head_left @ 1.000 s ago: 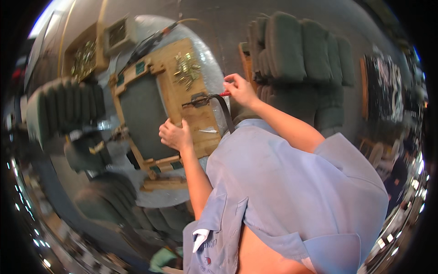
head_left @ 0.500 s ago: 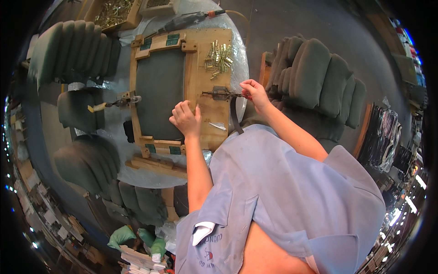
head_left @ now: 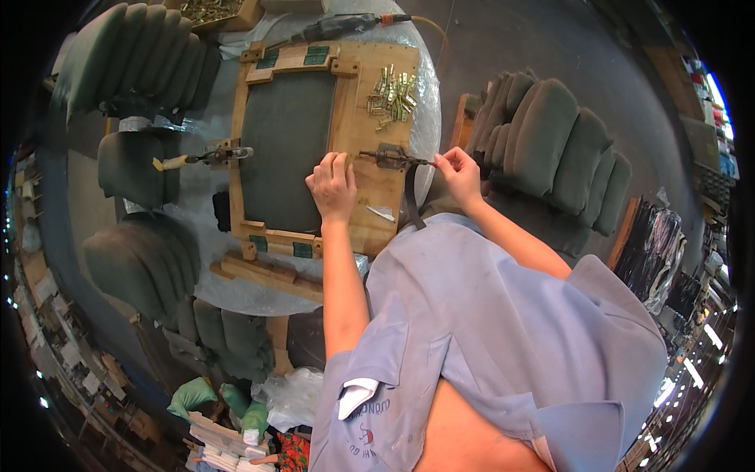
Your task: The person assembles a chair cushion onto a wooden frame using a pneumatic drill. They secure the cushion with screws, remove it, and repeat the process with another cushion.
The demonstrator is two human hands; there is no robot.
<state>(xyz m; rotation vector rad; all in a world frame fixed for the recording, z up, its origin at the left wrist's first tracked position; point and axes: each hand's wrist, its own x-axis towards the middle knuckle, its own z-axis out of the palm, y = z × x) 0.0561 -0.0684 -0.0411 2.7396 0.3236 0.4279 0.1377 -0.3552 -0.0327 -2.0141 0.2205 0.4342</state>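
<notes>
A flat dark green padded panel (head_left: 285,149) lies in a wooden frame jig (head_left: 346,102) on the table. My left hand (head_left: 332,187) rests at the panel's right edge, fingers curled over the wooden bar there. To its right, a metal toggle clamp (head_left: 389,156) lies across the board, pointing toward the panel. The fingers of my right hand (head_left: 460,175) pinch the thin red handle end of this clamp. Another toggle clamp (head_left: 224,154) with a yellow handle reaches the panel's left side. What lies beneath my left fingers is hidden.
Small brass-coloured metal pieces (head_left: 391,96) are heaped on the board, with a white strip (head_left: 381,213) lower down. A power tool (head_left: 334,28) lies at the table's far edge. Stacked green cushions (head_left: 141,59) stand left, more cushions (head_left: 543,138) right.
My right fingers have come down and closed on the clamp's red handle end. The whole view has shifted slightly. My left hand keeps its place at the panel's right edge.
</notes>
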